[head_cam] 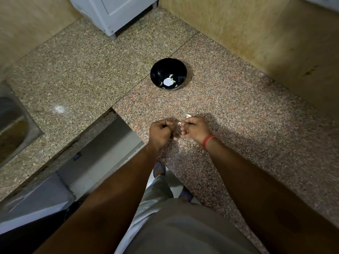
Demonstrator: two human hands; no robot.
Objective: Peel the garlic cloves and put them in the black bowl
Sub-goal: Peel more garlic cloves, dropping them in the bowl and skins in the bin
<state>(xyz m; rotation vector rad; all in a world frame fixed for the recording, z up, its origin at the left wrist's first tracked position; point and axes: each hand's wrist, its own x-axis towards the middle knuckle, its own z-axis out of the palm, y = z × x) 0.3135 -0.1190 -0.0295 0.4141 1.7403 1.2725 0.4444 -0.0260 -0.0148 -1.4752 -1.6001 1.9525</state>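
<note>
A black bowl (168, 74) stands on the granite counter (238, 110), with a few pale peeled garlic cloves (169, 81) at its bottom. Well in front of it, my left hand (161, 133) and my right hand (195, 130) are held close together above the counter, fingers curled. A small white garlic clove (180, 123) shows between their fingertips, pinched by my right hand; the left hand's fingers are closed beside it. A scrap of white garlic skin (188, 116) peeks out just behind my right hand. A red band circles my right wrist.
A steel sink (12, 125) is set into the counter at far left. A white appliance (117, 13) stands at the back. Tiled walls run behind and along the right. The counter's inner corner edge (128, 129) lies left of my hands, with floor below.
</note>
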